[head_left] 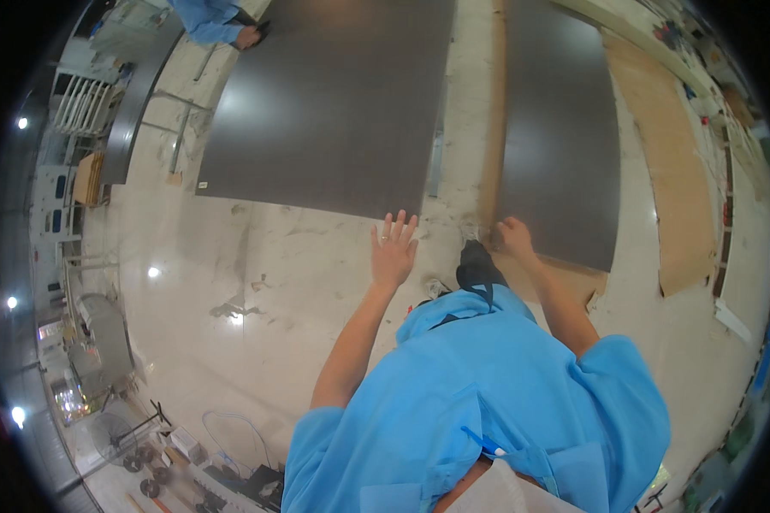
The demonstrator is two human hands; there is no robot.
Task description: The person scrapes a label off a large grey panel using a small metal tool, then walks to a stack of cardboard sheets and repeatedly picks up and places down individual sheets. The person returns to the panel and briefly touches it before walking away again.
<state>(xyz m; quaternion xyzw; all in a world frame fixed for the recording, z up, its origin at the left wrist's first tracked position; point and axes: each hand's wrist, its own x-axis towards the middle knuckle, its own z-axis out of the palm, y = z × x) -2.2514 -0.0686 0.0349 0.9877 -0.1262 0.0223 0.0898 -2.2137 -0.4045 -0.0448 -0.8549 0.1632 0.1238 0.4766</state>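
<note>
My left hand (393,250) is open, fingers spread, at the near right corner of a large dark grey panel (334,103). Its fingertips reach the panel's near edge; whether they press on it I cannot tell. My right hand (515,238) is closed, its bent fingers on the near left corner of a second, narrower dark panel (560,128). The hand partly covers that corner. Brown cardboard (565,275) shows under this panel along its left and near edges.
Another person's hand (248,37), blue-sleeved, holds a small dark thing at the large panel's left edge. Brown sheeting (672,171) lies at the right. Metal framing (180,137) shows left of the large panel; a stand fan (111,432) is at lower left.
</note>
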